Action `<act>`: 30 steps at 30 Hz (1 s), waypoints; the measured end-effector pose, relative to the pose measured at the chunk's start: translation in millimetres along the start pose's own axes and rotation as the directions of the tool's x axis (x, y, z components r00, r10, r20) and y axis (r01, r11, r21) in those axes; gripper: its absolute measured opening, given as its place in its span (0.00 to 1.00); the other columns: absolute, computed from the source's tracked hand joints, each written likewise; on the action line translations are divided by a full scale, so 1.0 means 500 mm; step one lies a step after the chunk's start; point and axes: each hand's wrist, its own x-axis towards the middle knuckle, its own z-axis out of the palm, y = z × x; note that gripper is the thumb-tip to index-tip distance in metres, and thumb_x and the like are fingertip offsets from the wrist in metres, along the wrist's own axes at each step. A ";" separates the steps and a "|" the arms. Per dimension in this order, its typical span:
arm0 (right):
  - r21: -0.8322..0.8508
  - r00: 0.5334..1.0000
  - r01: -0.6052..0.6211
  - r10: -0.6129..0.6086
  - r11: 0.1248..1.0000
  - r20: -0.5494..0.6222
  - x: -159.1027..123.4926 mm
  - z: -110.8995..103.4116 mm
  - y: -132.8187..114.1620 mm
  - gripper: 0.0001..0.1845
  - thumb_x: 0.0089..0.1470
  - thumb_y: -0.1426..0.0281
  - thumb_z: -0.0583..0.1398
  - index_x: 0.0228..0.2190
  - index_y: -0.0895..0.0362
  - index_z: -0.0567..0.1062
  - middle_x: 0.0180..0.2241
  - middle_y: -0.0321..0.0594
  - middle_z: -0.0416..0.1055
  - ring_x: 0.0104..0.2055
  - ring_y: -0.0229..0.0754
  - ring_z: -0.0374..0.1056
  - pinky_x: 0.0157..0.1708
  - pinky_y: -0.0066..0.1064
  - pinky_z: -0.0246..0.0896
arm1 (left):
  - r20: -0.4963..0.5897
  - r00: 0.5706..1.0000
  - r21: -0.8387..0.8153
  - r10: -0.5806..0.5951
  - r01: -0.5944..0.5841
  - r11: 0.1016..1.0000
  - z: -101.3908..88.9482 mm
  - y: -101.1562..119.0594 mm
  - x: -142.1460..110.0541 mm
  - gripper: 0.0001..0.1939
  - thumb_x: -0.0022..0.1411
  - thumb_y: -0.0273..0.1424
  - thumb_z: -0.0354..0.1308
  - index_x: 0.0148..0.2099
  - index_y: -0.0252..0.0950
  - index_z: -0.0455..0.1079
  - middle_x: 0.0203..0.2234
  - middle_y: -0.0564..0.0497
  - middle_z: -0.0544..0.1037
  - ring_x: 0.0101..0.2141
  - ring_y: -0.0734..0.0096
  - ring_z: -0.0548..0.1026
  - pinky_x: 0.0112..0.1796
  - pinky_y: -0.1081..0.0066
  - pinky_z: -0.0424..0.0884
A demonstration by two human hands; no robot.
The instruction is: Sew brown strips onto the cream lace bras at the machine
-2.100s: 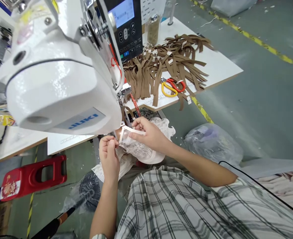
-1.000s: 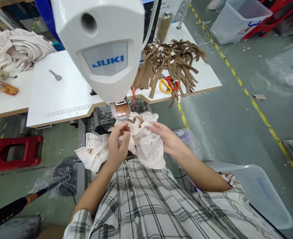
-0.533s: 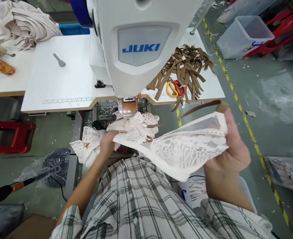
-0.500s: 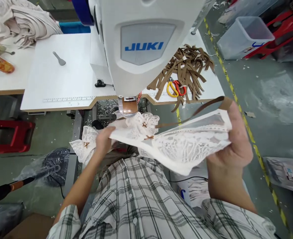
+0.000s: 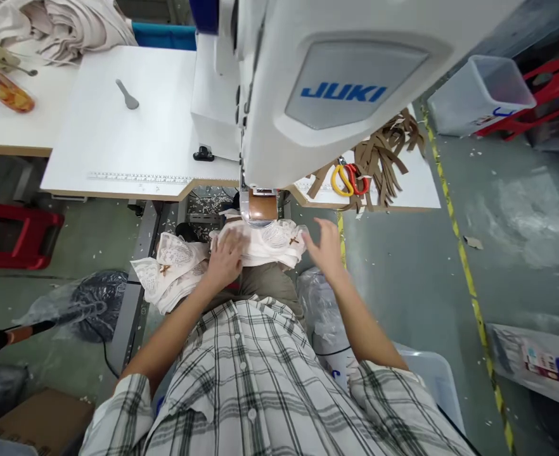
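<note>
White lace bras with small brown bows are gathered below the sewing machine head (image 5: 265,209). One bra (image 5: 274,244) lies over the lap, just under the machine's front end. My left hand (image 5: 227,256) rests on its left part with the fingers stretched out over the fabric. My right hand (image 5: 327,250) is beside its right end, thumb and fingers apart, with nothing held. Whether the thumb touches the bra's edge I cannot tell. Another lace bra (image 5: 172,266) lies to the left of my left hand.
Brown straps (image 5: 384,158) and scissors (image 5: 348,179) with yellow and red handles lie on the right of the white table (image 5: 137,139). A grey spoon-shaped tool (image 5: 127,95) lies on its left. Folded beige fabric (image 5: 65,28) is behind. A clear bin (image 5: 479,95) stands on the floor.
The bra stretched between both hands has come down to the lap below the machine. My right hand has let go of it and moved left; my left hand has shifted right and lies flatter.
</note>
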 end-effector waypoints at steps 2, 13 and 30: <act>-0.055 0.981 0.149 -0.141 0.987 0.136 0.006 0.035 -0.047 0.35 0.59 0.54 0.55 0.62 0.60 0.60 0.63 0.57 0.59 0.67 0.54 0.53 0.64 0.48 0.50 | 0.033 0.999 -0.012 0.024 -0.024 1.000 0.011 0.008 0.000 0.30 0.64 0.26 0.50 0.68 0.38 0.58 0.69 0.41 0.56 0.68 0.51 0.51 0.65 0.48 0.47; -0.193 0.807 0.413 -0.259 0.890 0.531 0.028 0.196 -0.230 0.39 0.60 0.49 0.54 0.62 0.63 0.61 0.55 0.64 0.69 0.56 0.62 0.65 0.54 0.46 0.57 | 0.051 0.958 -0.071 -0.281 0.284 0.956 0.054 -0.037 -0.075 0.19 0.62 0.24 0.53 0.55 0.31 0.68 0.49 0.36 0.73 0.49 0.53 0.71 0.51 0.56 0.65; 0.168 0.807 0.332 -0.372 0.928 0.459 -0.005 0.097 -0.304 0.50 0.51 0.44 0.61 0.65 0.61 0.57 0.64 0.60 0.60 0.64 0.65 0.58 0.59 0.52 0.57 | -0.086 0.682 -0.156 -0.727 0.711 0.685 -0.183 -0.147 -0.279 0.18 0.69 0.35 0.43 0.26 0.37 0.61 0.24 0.46 0.71 0.28 0.64 0.69 0.32 0.68 0.59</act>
